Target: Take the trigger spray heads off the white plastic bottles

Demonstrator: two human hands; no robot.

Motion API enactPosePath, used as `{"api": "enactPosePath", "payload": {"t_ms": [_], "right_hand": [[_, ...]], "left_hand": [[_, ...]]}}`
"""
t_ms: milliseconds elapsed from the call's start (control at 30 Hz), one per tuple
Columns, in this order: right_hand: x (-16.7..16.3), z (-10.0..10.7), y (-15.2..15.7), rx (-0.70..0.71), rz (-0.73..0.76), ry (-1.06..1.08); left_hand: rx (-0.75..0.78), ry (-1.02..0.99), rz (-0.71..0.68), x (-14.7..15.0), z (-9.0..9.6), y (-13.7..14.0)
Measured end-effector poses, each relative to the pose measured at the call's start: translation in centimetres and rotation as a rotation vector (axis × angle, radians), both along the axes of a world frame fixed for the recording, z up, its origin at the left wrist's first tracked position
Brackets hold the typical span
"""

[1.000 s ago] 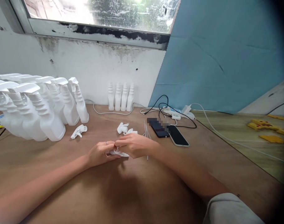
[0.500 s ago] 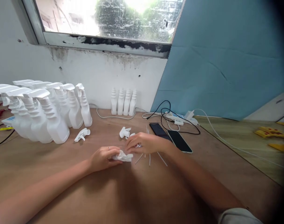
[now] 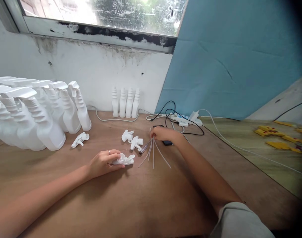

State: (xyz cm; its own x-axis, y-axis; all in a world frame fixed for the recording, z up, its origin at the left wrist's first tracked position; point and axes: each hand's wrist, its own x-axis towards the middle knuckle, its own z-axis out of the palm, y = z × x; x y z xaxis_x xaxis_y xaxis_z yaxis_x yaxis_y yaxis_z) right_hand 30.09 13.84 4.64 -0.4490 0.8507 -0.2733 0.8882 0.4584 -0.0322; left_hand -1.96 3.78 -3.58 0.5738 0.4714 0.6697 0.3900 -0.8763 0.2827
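Note:
My left hand [image 3: 106,161] rests on the table with its fingers closed around a white trigger sprayer head [image 3: 127,160], which lies on its side with its round cap opening facing up. My right hand [image 3: 159,133] pinches at the upper ends of several thin white plastic tubes [image 3: 153,155] that fan out over the table towards me; its fingers hide how many are gripped. A small screwdriver [image 3: 143,148] with a clear handle lies left of the tubes. Two more sprayer heads, one farther back [image 3: 127,135] and one nearer [image 3: 136,143], lie between my hands.
White spray bottles [image 3: 50,122] with heads crowd the left side, with another loose sprayer head [image 3: 80,139] before them. Several headless bottles [image 3: 129,104] stand against the wall. A dark phone [image 3: 168,143] is partly behind my right hand. Cables and a power strip [image 3: 183,119] lie behind it.
My right hand has moved away from the sprayer head in my left hand, back and right to the tubes. The left hand keeps hold of its sprayer head. The view has shifted slightly.

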Motion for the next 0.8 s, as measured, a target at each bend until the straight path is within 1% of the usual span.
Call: {"api": "enactPosePath", "payload": {"t_ms": [200, 300, 367, 433, 533, 567, 600, 633, 667, 700, 733, 800], "right_hand": [[-0.3, -1.3, 0.4, 0.085, 0.024, -0.024], [-0.3, -1.5, 0.6, 0.142, 0.060, 0.021], [0.0, -1.0, 0.7, 0.188, 0.092, 0.087], [0.4, -0.1, 0.6, 0.255, 0.109, 0.183], [0.4, 1.4, 0.1, 0.380, 0.085, 0.343], [0.1, 1.9, -0.2, 0.411, 0.069, 0.414], [-0.5, 2.2, -0.5, 0.413, 0.058, 0.529], [-1.3, 2.4, -1.0, 0.382, 0.054, 0.685], [-2.4, 2.6, -1.6, 0.305, 0.059, 0.886], [-3.6, 2.6, -2.3, 0.177, 0.083, 1.111], [-4.8, 2.5, -3.1, 0.040, 0.115, 1.276], [-7.3, 2.2, -4.8, -0.209, 0.196, 1.407]], "left_hand": [[-0.071, 0.015, -0.014, -0.1, 0.0, -0.1], [-0.137, 0.060, -0.011, -0.2, 0.3, -0.2], [-0.191, 0.063, 0.035, -0.2, 0.6, -0.3], [-0.232, 0.060, 0.069, -0.1, 0.9, -0.3], [-0.263, 0.058, 0.038, 0.0, 1.2, -0.1], [-0.274, 0.053, 0.016, 0.1, 1.3, 0.0], [-0.287, 0.044, -0.005, 0.1, 1.4, 0.1], [-0.303, 0.034, -0.022, 0.2, 1.5, 0.1], [-0.318, 0.023, -0.035, 0.2, 1.5, 0.1], [-0.331, 0.011, -0.045, 0.2, 1.5, 0.2], [-0.340, 0.001, -0.051, 0.2, 1.5, 0.2], [-0.340, -0.014, -0.051, 0.2, 1.5, 0.2]]}}
